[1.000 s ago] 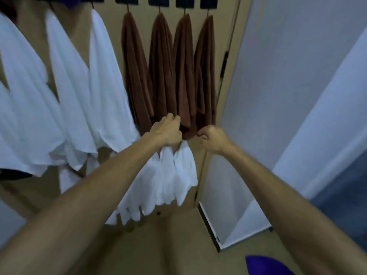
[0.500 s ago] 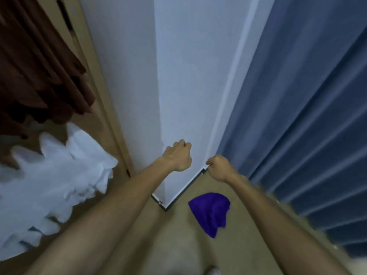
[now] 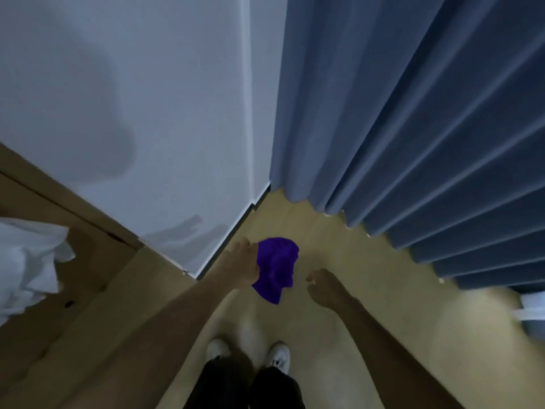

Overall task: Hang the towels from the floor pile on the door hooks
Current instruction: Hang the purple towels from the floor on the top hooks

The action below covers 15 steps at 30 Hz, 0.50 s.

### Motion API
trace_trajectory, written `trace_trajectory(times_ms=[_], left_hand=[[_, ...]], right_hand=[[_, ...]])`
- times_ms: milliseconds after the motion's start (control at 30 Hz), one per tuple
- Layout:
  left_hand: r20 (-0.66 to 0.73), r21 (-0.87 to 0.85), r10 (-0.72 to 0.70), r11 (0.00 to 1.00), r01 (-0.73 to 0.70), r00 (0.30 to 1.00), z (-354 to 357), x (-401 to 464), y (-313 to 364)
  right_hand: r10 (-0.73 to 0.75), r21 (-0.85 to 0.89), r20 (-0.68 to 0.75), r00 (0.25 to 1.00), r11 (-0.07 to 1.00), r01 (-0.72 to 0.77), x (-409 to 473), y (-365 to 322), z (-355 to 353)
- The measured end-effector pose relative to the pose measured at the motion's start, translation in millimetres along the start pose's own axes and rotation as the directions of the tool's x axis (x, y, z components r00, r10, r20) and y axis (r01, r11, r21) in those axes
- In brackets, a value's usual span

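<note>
Both hands have dropped toward the floor: left hand touches the purple towel, its grasp unclear, right hand loosely released just beside it

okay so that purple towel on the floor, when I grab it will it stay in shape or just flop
Likely flop: the purple towel lies crumpled in soft folds on the floor, so it should drape from wherever the left hand grips. It looks small and thin, so probably light. It is unlikely to slide.

Left hand: arm extended toward 12 o'clock, grip unclear through blur. Right hand: arm extended toward 11 o'clock, fingers loosely curled, holding nothing.
</note>
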<state>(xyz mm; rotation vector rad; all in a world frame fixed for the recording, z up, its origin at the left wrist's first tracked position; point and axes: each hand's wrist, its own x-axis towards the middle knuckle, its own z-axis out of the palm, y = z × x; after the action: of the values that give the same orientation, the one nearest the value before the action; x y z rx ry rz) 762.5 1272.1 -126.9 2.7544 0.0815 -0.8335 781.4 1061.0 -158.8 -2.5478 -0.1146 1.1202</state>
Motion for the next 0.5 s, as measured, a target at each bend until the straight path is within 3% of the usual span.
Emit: trace_trajectory(times_ms=[233, 500], left_hand=[[0.180, 0.083, -0.087, 0.994, 0.073, 0.980, 120.1, 91.7, -57.9], [0.201, 0.029, -0.061, 0.998, 0.056, 0.978, 258.5, 247.7, -111.8]], right_hand=[[0.030, 0.002, 0.232, 0.972, 0.999, -0.032, 111.2, 48.9, 131.2], [0.030, -0.048, 0.286, 0.958, 0.999, -0.017, 293.3, 82.8, 242.7]])
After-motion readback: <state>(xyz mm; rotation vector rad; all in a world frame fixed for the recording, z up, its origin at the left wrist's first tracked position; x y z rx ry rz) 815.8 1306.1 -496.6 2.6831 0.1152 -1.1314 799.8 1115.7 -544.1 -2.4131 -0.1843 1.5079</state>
